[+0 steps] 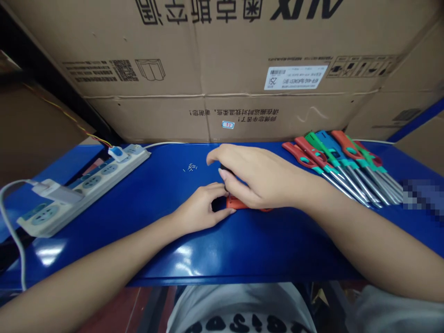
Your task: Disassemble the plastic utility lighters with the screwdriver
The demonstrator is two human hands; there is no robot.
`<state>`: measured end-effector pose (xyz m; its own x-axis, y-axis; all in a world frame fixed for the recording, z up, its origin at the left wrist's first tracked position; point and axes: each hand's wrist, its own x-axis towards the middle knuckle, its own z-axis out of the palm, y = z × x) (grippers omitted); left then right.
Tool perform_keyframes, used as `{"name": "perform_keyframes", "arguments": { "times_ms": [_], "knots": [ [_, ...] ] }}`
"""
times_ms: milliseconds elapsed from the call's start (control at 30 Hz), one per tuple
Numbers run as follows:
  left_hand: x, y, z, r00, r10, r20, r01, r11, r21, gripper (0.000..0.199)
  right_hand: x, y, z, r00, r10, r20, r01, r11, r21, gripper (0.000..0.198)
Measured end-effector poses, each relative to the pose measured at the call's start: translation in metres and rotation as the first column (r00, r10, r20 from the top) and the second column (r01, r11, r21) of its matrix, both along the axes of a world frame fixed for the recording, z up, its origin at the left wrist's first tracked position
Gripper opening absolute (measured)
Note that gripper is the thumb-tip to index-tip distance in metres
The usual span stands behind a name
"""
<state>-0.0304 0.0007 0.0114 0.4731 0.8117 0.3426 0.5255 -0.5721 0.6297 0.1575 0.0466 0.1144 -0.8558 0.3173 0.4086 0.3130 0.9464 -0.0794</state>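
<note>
My left hand [203, 210] pinches the end of an orange-red long-necked lighter [236, 203] that lies on the blue table, thumb on the near side and fingers on the far side. Above it, my right hand [258, 178] is closed around a screwdriver with a dark handle [225, 169], held upright with its thin shaft pointing down at the lighter body. The rest of the lighter is mostly hidden under my right hand. Beyond my left hand, a small pile of tiny screws [190, 167] is scattered on the table.
Several red, green, blue and orange lighters [342, 157] with metal necks lie bunched at the right. A white power strip [100, 185] with plugs and cables runs along the left. A big cardboard box [180, 69] walls off the back of the blue table [263, 249].
</note>
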Motion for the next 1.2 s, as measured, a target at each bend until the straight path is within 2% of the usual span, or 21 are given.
{"name": "perform_keyframes", "arguments": {
  "times_ms": [67,167,233,333,467,567,667,800,900,967,1100,1200],
  "knots": [
    [-0.001,0.0,0.0,1.0,0.004,-0.013,-0.004,1.0,0.007,0.024,0.003,0.002,0.002,1.0,-0.002,0.014,0.001,0.999,0.037,0.036],
    [-0.002,0.0,0.0,0.999,-0.004,-0.042,0.006,1.0,0.031,0.027,0.005,0.004,0.005,0.992,-0.115,0.05,0.112,0.992,0.057,0.043],
    [-0.002,0.0,0.0,0.998,-0.019,-0.057,0.021,0.999,0.044,0.027,0.006,0.006,0.005,0.995,-0.083,0.048,0.083,0.997,0.006,0.04],
    [-0.003,0.0,0.0,0.997,-0.023,-0.075,0.027,0.998,0.06,0.023,0.007,0.007,0.006,0.999,0.037,0.005,-0.037,0.999,-0.026,0.03],
    [-0.003,-0.001,-0.001,0.996,-0.031,-0.083,0.036,0.997,0.062,0.029,0.008,0.007,0.007,0.999,-0.018,0.05,0.019,0.999,-0.029,0.04],
    [-0.003,-0.001,-0.001,0.995,-0.035,-0.093,0.042,0.997,0.071,0.026,0.009,0.006,0.007,0.998,0.027,0.061,-0.022,0.996,-0.082,0.035],
    [-0.003,-0.001,0.0,0.994,-0.039,-0.106,0.048,0.995,0.083,0.024,0.009,0.005,0.009,0.998,0.047,0.03,-0.046,0.998,-0.032,0.037],
    [-0.002,-0.001,0.002,0.994,-0.045,-0.099,0.053,0.996,0.077,0.026,0.01,0.004,0.013,0.993,-0.056,0.108,0.054,0.998,0.019,0.042],
    [-0.001,-0.001,0.003,0.995,-0.033,-0.096,0.041,0.996,0.082,0.022,0.011,0.002,0.015,0.995,0.007,0.104,-0.008,1.0,0.003,0.035],
    [0.0,-0.002,0.003,0.995,-0.021,-0.097,0.03,0.995,0.091,0.02,0.013,0.0,0.016,0.995,0.044,0.093,-0.045,0.999,0.008,0.038],
    [-0.001,-0.001,0.002,0.993,-0.014,-0.113,0.022,0.997,0.073,0.02,0.015,-0.006,0.021,0.979,-0.081,0.188,0.079,0.997,0.018,0.04],
    [-0.002,0.0,0.002,0.993,-0.027,-0.113,0.035,0.997,0.068,0.019,0.017,-0.009,0.024,0.976,-0.098,0.193,0.092,0.995,0.04,0.029]
  ]
}}
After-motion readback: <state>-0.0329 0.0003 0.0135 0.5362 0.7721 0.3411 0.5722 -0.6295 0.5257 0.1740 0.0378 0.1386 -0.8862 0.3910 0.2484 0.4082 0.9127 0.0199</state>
